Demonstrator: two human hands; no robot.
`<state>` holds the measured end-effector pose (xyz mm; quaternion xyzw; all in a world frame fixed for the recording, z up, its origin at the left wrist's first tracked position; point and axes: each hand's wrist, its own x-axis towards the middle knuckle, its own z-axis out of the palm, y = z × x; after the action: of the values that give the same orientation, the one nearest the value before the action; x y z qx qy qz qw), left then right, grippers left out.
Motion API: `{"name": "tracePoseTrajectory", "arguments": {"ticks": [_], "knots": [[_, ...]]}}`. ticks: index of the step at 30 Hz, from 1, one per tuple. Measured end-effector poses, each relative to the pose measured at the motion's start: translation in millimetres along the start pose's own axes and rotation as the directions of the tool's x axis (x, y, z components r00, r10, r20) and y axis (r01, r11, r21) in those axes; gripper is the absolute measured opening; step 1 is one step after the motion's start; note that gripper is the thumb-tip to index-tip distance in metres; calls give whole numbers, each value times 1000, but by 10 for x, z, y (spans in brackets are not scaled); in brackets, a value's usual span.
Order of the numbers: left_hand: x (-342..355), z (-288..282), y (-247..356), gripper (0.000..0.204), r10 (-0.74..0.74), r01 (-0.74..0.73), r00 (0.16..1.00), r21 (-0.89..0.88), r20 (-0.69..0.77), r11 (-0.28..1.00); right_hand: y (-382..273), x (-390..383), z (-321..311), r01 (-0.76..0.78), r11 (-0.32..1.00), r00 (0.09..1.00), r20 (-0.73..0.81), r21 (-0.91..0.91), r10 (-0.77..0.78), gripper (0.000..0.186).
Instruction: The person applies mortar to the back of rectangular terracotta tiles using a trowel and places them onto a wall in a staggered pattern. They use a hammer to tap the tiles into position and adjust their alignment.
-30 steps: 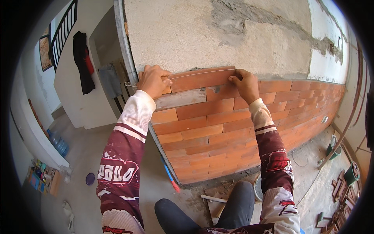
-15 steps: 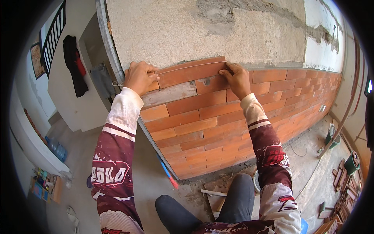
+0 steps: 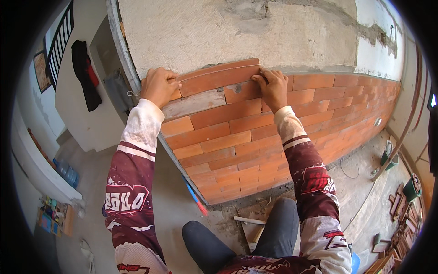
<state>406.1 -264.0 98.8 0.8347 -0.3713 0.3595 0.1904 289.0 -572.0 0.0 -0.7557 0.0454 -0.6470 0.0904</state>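
Observation:
A long terracotta brick tile (image 3: 220,76) lies against the wall at the top left of the tiled courses, its right end slightly raised. A thin string (image 3: 214,69) runs across its face near the upper edge. My left hand (image 3: 157,86) is closed at the tile's left end, thumb and fingertips together beside the wall's edge. My right hand (image 3: 273,89) grips the opposite end, with fingers at its edge and the thumb lower down. Below it sit a whitish, mortar-smeared tile (image 3: 194,104) and a short orange tile (image 3: 242,92).
Rough plaster (image 3: 237,41) covers the wall above the tiles. At the right stand green buckets (image 3: 413,188) near a heap of loose tiles (image 3: 401,219). A red-and-blue broom (image 3: 196,198) leans by the wall's lower left corner. A white pipe (image 3: 249,220) lies near my knees.
The view has shifted slightly, so the wall sits a little higher and further left. Both hands stay at the tile's ends; the right fingers sit slightly lower against its end.

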Motion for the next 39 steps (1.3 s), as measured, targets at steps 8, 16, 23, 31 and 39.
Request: {"name": "tracePoseTrajectory", "arguments": {"ticks": [8, 16, 23, 31, 39], "knots": [[-133, -46, 95, 43, 103, -101, 995, 83, -16, 991, -2, -86, 49, 23, 999, 987, -158, 34, -17, 27], [-209, 74, 82, 52, 129, -110, 981, 129, -145, 985, -60, -118, 94, -31, 999, 980, -193, 41, 39, 26], [-225, 74, 127, 54, 175, -149, 972, 165, -156, 975, -110, -140, 75, -164, 986, 980, -120, -28, 160, 30], [-223, 131, 111, 57, 213, -177, 963, 214, -164, 961, -119, -166, 86, -185, 983, 975, -122, 10, 184, 28], [-210, 34, 182, 59, 202, -172, 975, 272, -88, 947, -64, -217, 25, -114, 993, 993, -19, -11, 114, 26]]}}
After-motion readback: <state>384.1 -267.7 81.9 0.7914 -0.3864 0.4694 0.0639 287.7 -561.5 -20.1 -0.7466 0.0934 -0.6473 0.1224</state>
